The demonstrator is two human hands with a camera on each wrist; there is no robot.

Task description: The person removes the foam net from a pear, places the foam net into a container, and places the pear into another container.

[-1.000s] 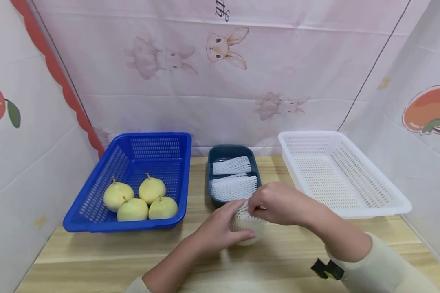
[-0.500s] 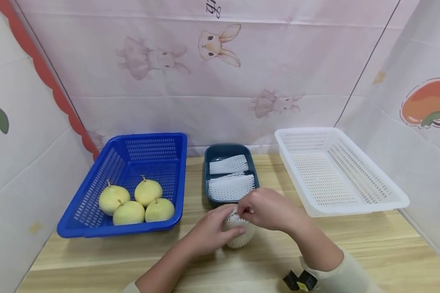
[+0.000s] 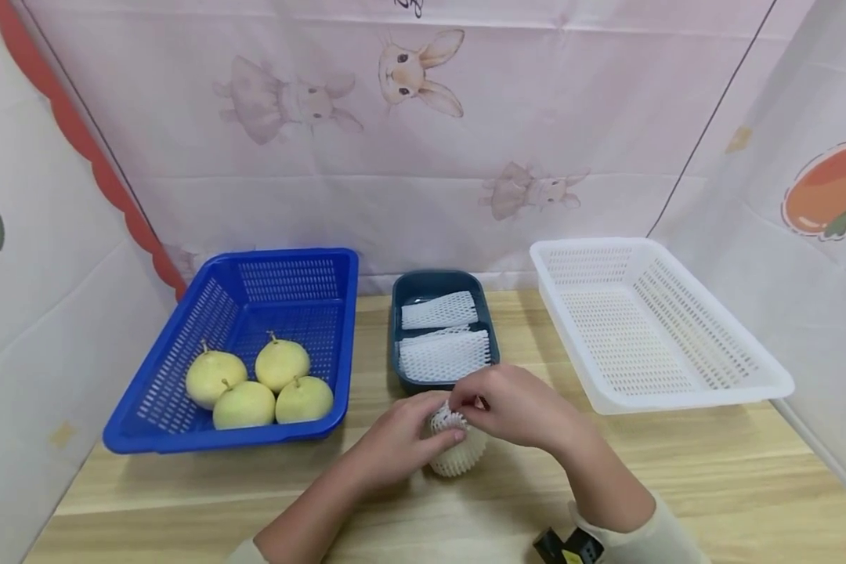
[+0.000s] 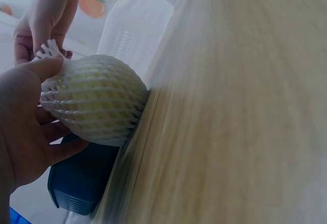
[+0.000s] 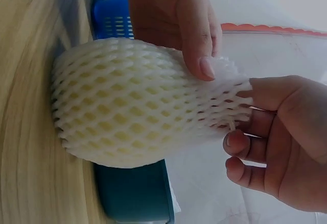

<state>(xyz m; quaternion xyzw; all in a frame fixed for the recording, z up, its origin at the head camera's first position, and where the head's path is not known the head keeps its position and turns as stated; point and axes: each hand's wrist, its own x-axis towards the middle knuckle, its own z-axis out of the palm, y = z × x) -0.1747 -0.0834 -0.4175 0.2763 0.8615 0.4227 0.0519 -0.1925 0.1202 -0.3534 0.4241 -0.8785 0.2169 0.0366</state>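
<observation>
A pale yellow pear (image 5: 130,114) stands on the wooden table in a white foam net sleeve (image 3: 458,458). My left hand (image 3: 395,442) holds it from the left, fingers round the far side. The left thumb presses on the net near its gathered top, seen in the left wrist view. My right hand (image 3: 522,407) pinches the loose top edge of the net. In the right wrist view the index finger of the right hand (image 5: 291,127) reaches inside that opening, above the pear, with the other fingers curled below. The pear's stem is hidden.
A blue basket (image 3: 348,352) with several bare pears (image 3: 243,403) stands at the left. Behind the hands, a dark teal tray (image 3: 397,321) holds flat foam nets (image 3: 444,356). A white basket (image 3: 719,392) stands at the right. Printed cloth hangs round the table.
The left thumb has moved up from the pear's side toward the net's top. My right hand keeps working at the net's edge, slightly nearer to the left hand. The head view has shifted a little.
</observation>
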